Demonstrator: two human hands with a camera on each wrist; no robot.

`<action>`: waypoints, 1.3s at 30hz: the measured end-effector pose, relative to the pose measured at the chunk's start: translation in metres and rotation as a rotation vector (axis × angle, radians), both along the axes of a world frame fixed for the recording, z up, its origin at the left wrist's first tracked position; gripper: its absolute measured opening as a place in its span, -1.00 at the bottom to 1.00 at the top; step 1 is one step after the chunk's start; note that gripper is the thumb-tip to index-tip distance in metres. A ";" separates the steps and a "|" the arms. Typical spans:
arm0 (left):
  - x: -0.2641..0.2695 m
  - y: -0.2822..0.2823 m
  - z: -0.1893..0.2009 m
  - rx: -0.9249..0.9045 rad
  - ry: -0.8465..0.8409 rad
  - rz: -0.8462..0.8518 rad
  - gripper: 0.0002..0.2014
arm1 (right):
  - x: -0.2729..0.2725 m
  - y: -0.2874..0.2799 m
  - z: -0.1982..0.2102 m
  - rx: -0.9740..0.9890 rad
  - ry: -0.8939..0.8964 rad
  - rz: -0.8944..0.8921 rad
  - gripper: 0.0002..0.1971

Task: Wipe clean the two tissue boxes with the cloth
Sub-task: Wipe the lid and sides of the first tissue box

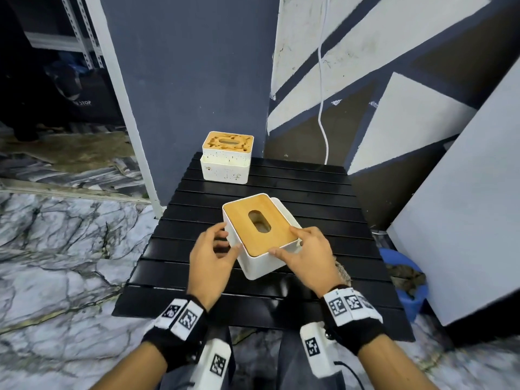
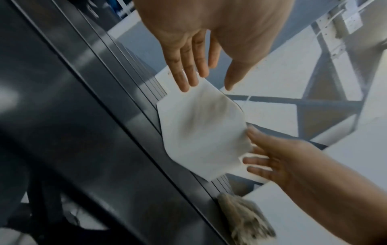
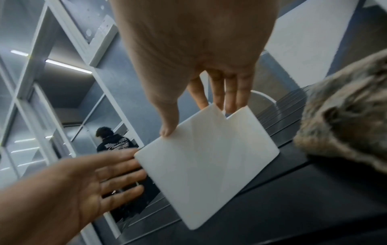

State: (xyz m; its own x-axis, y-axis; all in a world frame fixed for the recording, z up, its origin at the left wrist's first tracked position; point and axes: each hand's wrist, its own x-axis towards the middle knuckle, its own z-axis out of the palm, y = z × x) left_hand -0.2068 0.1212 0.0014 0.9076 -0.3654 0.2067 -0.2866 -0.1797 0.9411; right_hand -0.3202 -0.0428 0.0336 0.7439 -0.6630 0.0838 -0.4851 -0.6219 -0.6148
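Both hands are flanking the clean tissue box (image 1: 261,235) mid-bench: left hand (image 1: 209,258) spread beside it, right hand (image 1: 308,256) fingers straight, touching its lid. Only the wrist views are showing the cloth (image 3: 345,116) lying near the bench (image 1: 323,198) edge. The stained tissue box (image 1: 226,160) is sitting well apart at the far-left corner.

I am seeing a black slatted table (image 1: 315,192) carrying two tissue boxes. The near box (image 1: 259,260), white with a clean wooden lid, is sitting at the middle, turned at an angle. The far box (image 1: 226,164), stained on lid and sides, is standing at the back left corner. A brownish cloth (image 2: 245,220) is lying at the table's right edge.
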 end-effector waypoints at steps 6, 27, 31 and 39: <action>-0.011 0.000 -0.003 0.043 0.039 -0.050 -0.32 | 0.008 0.028 0.005 -0.317 0.099 0.022 -0.41; 0.083 -0.001 0.027 0.301 0.076 -0.278 -0.29 | 0.057 -0.061 0.020 -0.115 0.354 0.540 0.10; 0.061 0.000 0.022 0.241 -0.110 -0.137 -0.43 | 0.049 -0.058 0.005 -0.088 0.203 0.446 0.01; 0.019 0.002 -0.003 0.250 -0.120 -0.170 -0.32 | 0.038 -0.024 -0.010 -0.087 0.055 0.228 -0.01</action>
State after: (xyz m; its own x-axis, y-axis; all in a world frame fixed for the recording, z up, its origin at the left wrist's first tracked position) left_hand -0.1882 0.1235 -0.0020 0.8041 -0.5622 0.1931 -0.4382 -0.3410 0.8317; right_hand -0.2818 -0.0671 0.0234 0.8784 -0.4697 0.0886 -0.3574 -0.7686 -0.5306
